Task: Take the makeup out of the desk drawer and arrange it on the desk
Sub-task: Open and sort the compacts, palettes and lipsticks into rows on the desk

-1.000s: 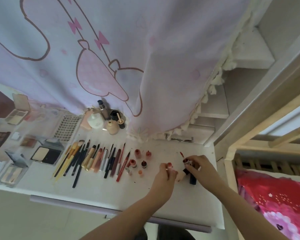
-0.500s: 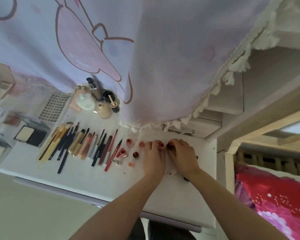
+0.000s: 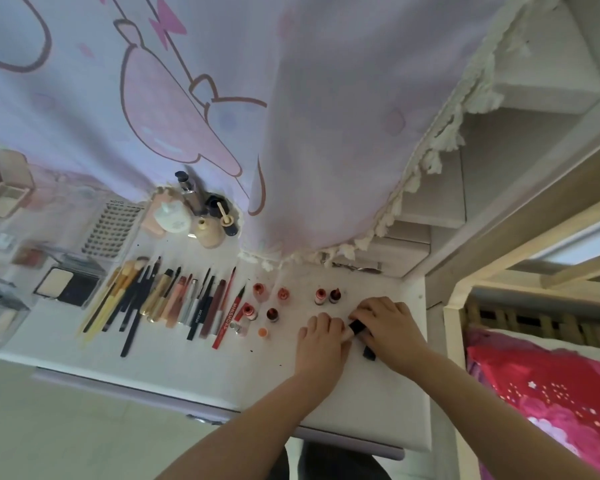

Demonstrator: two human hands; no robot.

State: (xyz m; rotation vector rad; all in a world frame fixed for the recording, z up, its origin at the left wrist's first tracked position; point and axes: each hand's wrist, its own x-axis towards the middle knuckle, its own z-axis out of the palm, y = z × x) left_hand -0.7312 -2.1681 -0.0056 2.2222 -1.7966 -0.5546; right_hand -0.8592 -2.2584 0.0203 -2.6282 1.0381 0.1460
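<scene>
Our left hand [image 3: 321, 339] and right hand [image 3: 388, 327] both pinch a dark-capped tube [image 3: 355, 329] lying crosswise between them, just below the upright lipsticks [image 3: 327, 296] on the worktop [image 3: 361, 403].

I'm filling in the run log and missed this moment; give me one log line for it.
stage: arranging lip items | left hand + right hand: both hold a black-capped tube | two small bottles upright beyond the hands | desk: brushes in row

The white tabletop [image 3: 194, 362] carries a row of brushes and pencils [image 3: 167, 303], small red bottles [image 3: 283, 294] to their right, compacts [image 3: 68, 285] at the left, and jars [image 3: 208, 232] at the back beside a lash tray [image 3: 113, 230].
</scene>
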